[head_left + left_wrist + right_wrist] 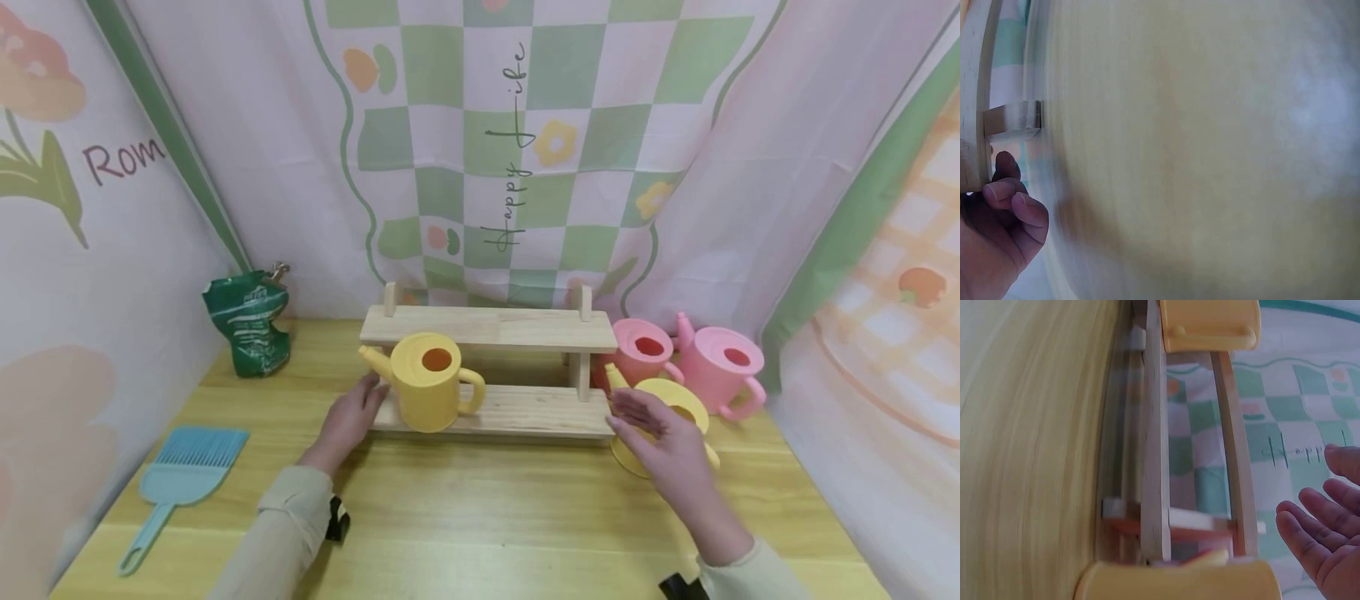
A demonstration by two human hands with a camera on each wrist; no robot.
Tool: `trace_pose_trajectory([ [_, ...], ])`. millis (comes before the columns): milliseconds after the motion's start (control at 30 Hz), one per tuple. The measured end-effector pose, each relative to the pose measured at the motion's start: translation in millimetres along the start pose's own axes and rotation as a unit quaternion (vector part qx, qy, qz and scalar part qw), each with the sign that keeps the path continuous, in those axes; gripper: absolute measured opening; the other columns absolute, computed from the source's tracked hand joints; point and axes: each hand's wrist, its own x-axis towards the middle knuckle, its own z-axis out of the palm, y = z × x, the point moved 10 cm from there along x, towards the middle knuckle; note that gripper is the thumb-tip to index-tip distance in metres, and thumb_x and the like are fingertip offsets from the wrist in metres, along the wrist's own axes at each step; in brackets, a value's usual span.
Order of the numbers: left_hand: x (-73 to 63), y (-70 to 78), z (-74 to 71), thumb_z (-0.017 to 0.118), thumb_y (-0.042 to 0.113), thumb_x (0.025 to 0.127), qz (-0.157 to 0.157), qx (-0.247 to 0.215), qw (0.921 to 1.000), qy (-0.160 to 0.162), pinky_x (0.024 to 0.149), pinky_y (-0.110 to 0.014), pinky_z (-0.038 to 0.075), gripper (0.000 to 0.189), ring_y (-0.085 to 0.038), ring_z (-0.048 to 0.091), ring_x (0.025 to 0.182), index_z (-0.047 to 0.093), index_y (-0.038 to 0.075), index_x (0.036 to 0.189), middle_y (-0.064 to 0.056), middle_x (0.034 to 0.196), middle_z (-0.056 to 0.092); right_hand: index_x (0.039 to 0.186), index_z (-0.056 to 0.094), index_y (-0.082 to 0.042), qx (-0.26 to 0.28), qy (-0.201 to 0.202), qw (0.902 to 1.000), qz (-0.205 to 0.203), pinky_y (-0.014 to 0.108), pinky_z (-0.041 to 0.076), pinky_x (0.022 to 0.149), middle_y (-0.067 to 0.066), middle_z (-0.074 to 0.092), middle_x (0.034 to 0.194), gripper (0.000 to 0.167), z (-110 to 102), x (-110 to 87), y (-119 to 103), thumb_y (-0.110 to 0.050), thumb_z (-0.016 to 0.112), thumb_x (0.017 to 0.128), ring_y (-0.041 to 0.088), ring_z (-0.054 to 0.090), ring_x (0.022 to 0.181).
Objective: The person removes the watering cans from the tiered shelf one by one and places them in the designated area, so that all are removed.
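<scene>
A two-tier wooden shelf stands on the table. At its left end my left hand holds the lower board; in the left wrist view the left hand has its fingers curled at the board's end. A yellow watering can sits on the lower board, its spout pointing left. My right hand is by the shelf's right end, in front of a second yellow watering can, partly hiding it. In the right wrist view the right hand has loosely extended fingers and holds nothing.
Behind the second yellow can stand a darker pink watering can and a light pink one. At the left are a crumpled green bag with a clip and a blue brush-dustpan piece. Printed curtains bound the table.
</scene>
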Motion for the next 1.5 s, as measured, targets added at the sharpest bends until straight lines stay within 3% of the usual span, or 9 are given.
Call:
trace_pose_trajectory([
  [133, 1.4, -0.8, 0.7, 0.033, 0.059, 0.101, -0.001, 0.001, 1.0, 0.002, 0.11, -0.058, 0.032, 0.069, -0.041, 0.04, 0.134, 0.034, 0.01, 0.15, -0.018, 0.15, 0.04, 0.116, 0.067, -0.002, 0.003, -0.048, 0.9985, 0.025, 0.013, 0.053, 0.081, 0.013, 0.07, 0.111, 0.031, 29, 7.1, 1, -0.009, 0.074, 0.087, 0.013, 0.068, 0.097],
  [233, 1.8, -0.7, 1.1, 0.033, 0.057, 0.101, 0.0, 0.003, 1.0, 0.003, 0.11, -0.058, 0.032, 0.069, -0.041, 0.04, 0.134, 0.035, 0.009, 0.15, -0.018, 0.15, 0.04, 0.118, 0.066, -0.003, 0.012, -0.086, 0.9952, 0.044, 0.021, 0.055, 0.083, 0.011, 0.07, 0.112, 0.033, 51, 11.9, 3, -0.017, 0.073, 0.089, 0.023, 0.068, 0.1],
  [433, 1.2, -1.0, 0.4, 0.033, 0.057, 0.101, 0.0, 0.003, 1.0, 0.006, 0.11, -0.057, 0.032, 0.068, -0.041, 0.041, 0.133, 0.036, 0.009, 0.15, -0.019, 0.149, 0.041, 0.12, 0.065, -0.002, 0.046, -0.137, 0.9873, 0.066, 0.034, 0.057, 0.084, 0.016, 0.069, 0.113, 0.035, 92, 21.9, -1, -0.017, 0.073, 0.089, 0.025, 0.068, 0.099],
  [900, 0.7, -1.8, 0.3, 0.031, 0.062, 0.099, -0.011, 0.004, 0.9999, 0.002, 0.109, -0.058, 0.032, 0.072, -0.042, 0.04, 0.134, 0.035, 0.011, 0.15, -0.019, 0.149, 0.042, 0.119, 0.066, -0.002, 0.085, -0.161, 0.9821, 0.048, 0.036, 0.057, 0.084, 0.015, 0.069, 0.113, 0.033, 152, 38.3, -16, -0.006, 0.073, 0.087, 0.027, 0.068, 0.097],
  [1300, -1.4, 0.5, 0.0, 0.032, 0.06, 0.101, -0.011, 0.004, 0.9999, 0.001, 0.11, -0.058, 0.031, 0.07, -0.042, 0.04, 0.134, 0.034, 0.01, 0.15, -0.02, 0.149, 0.041, 0.113, 0.069, -0.005, 0.091, -0.161, 0.9815, 0.049, 0.028, 0.058, 0.073, 0.01, 0.072, 0.1, 0.027, 177, 41.4, -19, -0.005, 0.074, 0.086, 0.019, 0.068, 0.084],
  [1500, -1.1, 1.0, -0.1, 0.03, 0.063, 0.099, -0.008, 0.001, 1.0, 0.0, 0.11, -0.059, 0.031, 0.073, -0.043, 0.04, 0.133, 0.034, 0.01, 0.15, -0.021, 0.149, 0.041, 0.11, 0.069, -0.004, 0.095, -0.163, 0.981, 0.043, 0.027, 0.058, 0.076, 0.012, 0.072, 0.102, 0.023, 182, 41.5, -21, -0.003, 0.072, 0.087, 0.022, 0.069, 0.09],
])
